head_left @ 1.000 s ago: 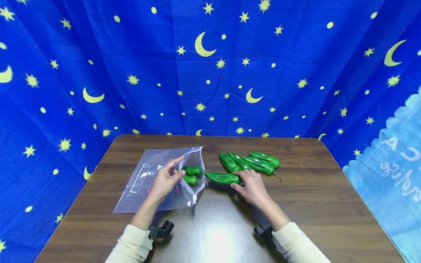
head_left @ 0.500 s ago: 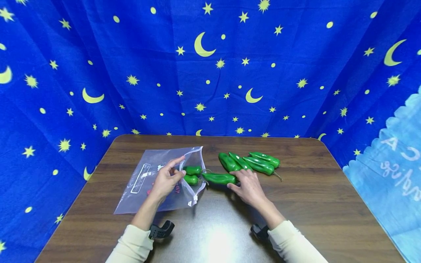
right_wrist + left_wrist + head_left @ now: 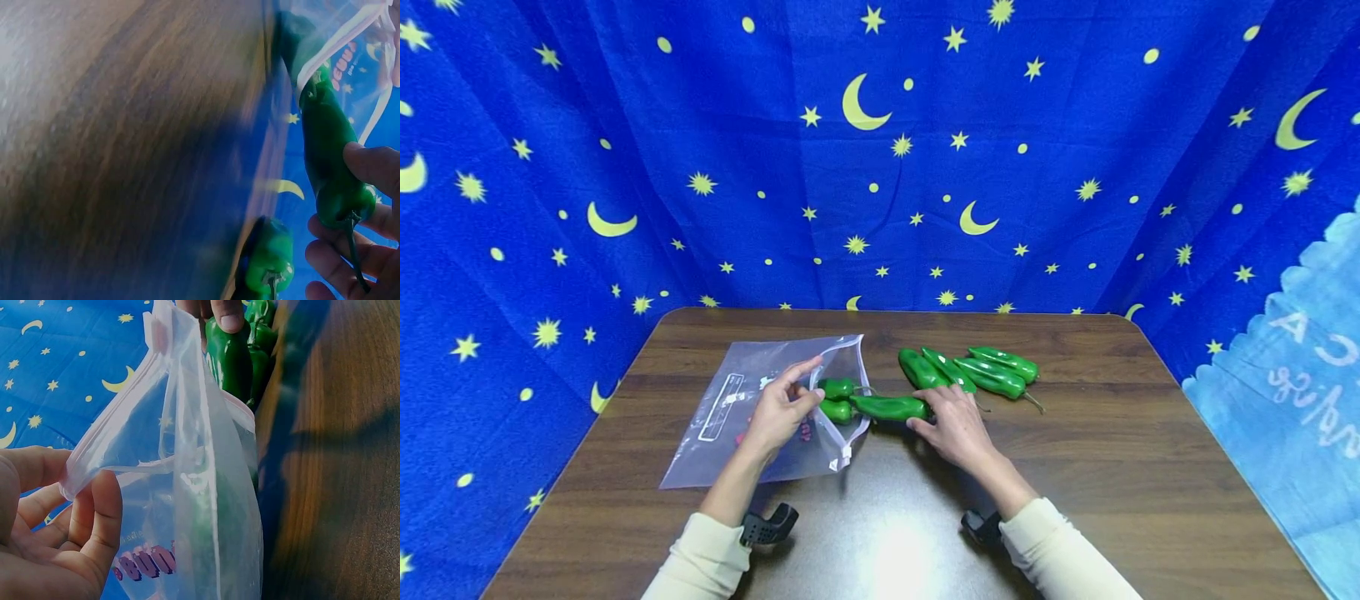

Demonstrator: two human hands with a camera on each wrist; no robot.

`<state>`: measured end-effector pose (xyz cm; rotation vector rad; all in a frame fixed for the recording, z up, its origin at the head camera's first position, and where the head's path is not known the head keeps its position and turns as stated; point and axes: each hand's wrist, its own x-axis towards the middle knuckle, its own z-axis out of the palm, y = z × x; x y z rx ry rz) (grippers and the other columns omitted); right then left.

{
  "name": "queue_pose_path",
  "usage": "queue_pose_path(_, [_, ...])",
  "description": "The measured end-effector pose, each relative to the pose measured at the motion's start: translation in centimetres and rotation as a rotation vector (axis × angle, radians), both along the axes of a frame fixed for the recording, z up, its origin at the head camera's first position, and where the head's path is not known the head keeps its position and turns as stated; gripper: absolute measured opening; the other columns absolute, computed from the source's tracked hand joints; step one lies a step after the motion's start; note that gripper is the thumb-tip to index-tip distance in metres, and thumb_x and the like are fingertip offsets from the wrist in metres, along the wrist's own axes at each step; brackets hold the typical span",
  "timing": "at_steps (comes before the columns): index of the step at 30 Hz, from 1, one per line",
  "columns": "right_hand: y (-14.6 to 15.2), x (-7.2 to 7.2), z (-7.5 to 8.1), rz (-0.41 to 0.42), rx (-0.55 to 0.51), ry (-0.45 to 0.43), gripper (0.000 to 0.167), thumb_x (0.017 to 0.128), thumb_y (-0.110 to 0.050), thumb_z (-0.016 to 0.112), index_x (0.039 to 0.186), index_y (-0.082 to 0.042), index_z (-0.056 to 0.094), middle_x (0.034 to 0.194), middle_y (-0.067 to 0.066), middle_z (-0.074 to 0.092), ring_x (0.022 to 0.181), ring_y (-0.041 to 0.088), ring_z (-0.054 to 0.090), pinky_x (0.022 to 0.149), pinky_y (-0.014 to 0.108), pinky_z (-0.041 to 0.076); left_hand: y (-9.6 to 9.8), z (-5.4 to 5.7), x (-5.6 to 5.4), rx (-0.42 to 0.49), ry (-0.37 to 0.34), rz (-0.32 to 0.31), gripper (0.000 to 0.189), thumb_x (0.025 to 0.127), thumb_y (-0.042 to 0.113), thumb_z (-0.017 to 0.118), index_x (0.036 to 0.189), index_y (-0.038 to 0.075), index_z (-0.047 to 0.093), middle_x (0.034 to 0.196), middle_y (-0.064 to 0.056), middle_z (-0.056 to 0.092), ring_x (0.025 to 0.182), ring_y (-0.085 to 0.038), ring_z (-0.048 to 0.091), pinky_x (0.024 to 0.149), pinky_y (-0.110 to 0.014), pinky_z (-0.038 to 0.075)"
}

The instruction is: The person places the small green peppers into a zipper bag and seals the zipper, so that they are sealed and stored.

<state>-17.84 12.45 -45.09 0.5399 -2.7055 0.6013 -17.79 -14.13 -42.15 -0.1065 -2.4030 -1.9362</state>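
Head view: the left hand (image 3: 780, 410) pinches the clear bag (image 3: 733, 421) by its lip, maybe so the mouth gapes. The right hand (image 3: 955, 427) grips a green pepper (image 3: 887, 407) by its stem end, leaving its tip free to point left into the bag.

the head view looks forward and down across the table (image 3: 1097, 483) to the blue curtain (image 3: 820, 167). the left wrist view, turned sideways, faces the bag (image 3: 190, 481) from close by the left hand (image 3: 777, 417); the right, also sideways, looks closely along the held pepper (image 3: 328, 144). all three share bag and pepper.
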Motion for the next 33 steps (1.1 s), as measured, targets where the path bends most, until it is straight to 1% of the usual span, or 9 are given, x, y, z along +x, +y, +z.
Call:
queue_pose_path(3, [-0.2,-0.1,-0.1,0.002,0.005,-0.014,0.043,0.076,-0.033,0.075,0.113,-0.011,0.067,0.103,0.006,0.068,0.091,0.024,0.056,0.077,0.038,0.042,0.0,0.0,0.0,-0.001,0.007,0.003,0.050,0.084,-0.001,0.062,0.133,0.009,0.054,0.098,-0.013,0.051,0.069,-0.005,0.044,0.052,-0.015,0.041])
queue_pose_path(7, [-0.5,-0.1,-0.1,0.009,0.014,-0.036,0.043,0.077,-0.034,0.074,0.114,-0.013,0.066,0.105,0.007,0.068,0.094,0.025,0.056,0.078,0.038,0.042,0.0,-0.2,-0.1,-0.015,0.028,0.009,0.050,0.083,-0.001,0.062,0.132,0.009,0.055,0.093,-0.007,0.051,0.069,-0.006,0.044,0.052,-0.015,0.041])
queue_pose_path(9, [-0.6,-0.2,-0.1,0.015,0.021,-0.039,0.043,0.078,-0.034,0.074,0.115,-0.013,0.066,0.105,0.008,0.067,0.094,0.025,0.056,0.078,0.038,0.042,0.0,-0.3,0.0,-0.022,0.043,0.011,0.050,0.083,-0.001,0.062,0.131,0.007,0.055,0.090,-0.004,0.050,0.068,-0.006,0.045,0.051,-0.016,0.041])
queue_pose_path(12, [-0.8,-0.3,-0.1,0.022,0.029,-0.033,0.042,0.078,-0.034,0.073,0.114,-0.013,0.066,0.105,0.007,0.067,0.094,0.025,0.057,0.077,0.038,0.043,0.0,-0.3,-0.1,-0.021,0.043,0.010,0.050,0.083,-0.001,0.062,0.131,0.008,0.055,0.086,-0.002,0.049,0.067,-0.006,0.044,0.050,-0.016,0.040])
queue_pose_path(16, [-1.2,-0.4,-0.1,0.030,0.023,-0.031,0.043,0.078,-0.034,0.074,0.113,-0.011,0.066,0.105,0.008,0.067,0.094,0.026,0.057,0.077,0.039,0.042,0.0,-0.2,0.0,-0.007,0.015,0.002,0.050,0.084,-0.001,0.062,0.132,0.009,0.054,0.090,-0.008,0.049,0.067,-0.005,0.044,0.050,-0.015,0.040])
queue_pose_path(20, [-1.6,-0.6,-0.1,0.035,0.033,-0.014,0.043,0.077,-0.034,0.074,0.113,-0.012,0.066,0.104,0.006,0.067,0.095,0.025,0.056,0.076,0.037,0.041,0.0,-0.1,0.0,-0.001,0.005,-0.006,0.050,0.084,-0.002,0.062,0.133,0.009,0.054,0.099,-0.015,0.050,0.068,-0.005,0.045,0.051,-0.015,0.040])
queue_pose_path(22, [-1.9,-0.7,-0.1,0.037,0.042,-0.002,0.042,0.077,-0.035,0.074,0.112,-0.012,0.066,0.103,0.006,0.068,0.094,0.025,0.056,0.074,0.037,0.041,0.0,-0.2,-0.1,0.006,0.007,-0.008,0.050,0.084,-0.002,0.062,0.133,0.009,0.054,0.101,-0.017,0.050,0.068,-0.005,0.045,0.051,-0.014,0.040])
queue_pose_path(28, [-2.4,-0.9,0.0,0.034,0.061,0.011,0.043,0.076,-0.036,0.074,0.112,-0.013,0.067,0.102,0.006,0.068,0.095,0.025,0.056,0.076,0.038,0.042,0.0,-0.2,-0.1,0.014,0.026,-0.011,0.050,0.084,-0.002,0.061,0.133,0.009,0.054,0.101,-0.013,0.051,0.068,-0.004,0.044,0.052,-0.014,0.039])
queue_pose_path(33, [-2.8,-1.1,0.0,0.036,0.078,-0.011,0.043,0.078,-0.037,0.073,0.112,-0.014,0.066,0.103,0.006,0.067,0.096,0.025,0.056,0.082,0.040,0.044,0.0,-0.3,-0.2,0.004,0.030,-0.011,0.051,0.084,-0.001,0.061,0.133,0.009,0.054,0.094,-0.006,0.049,0.067,-0.005,0.045,0.051,-0.015,0.039])
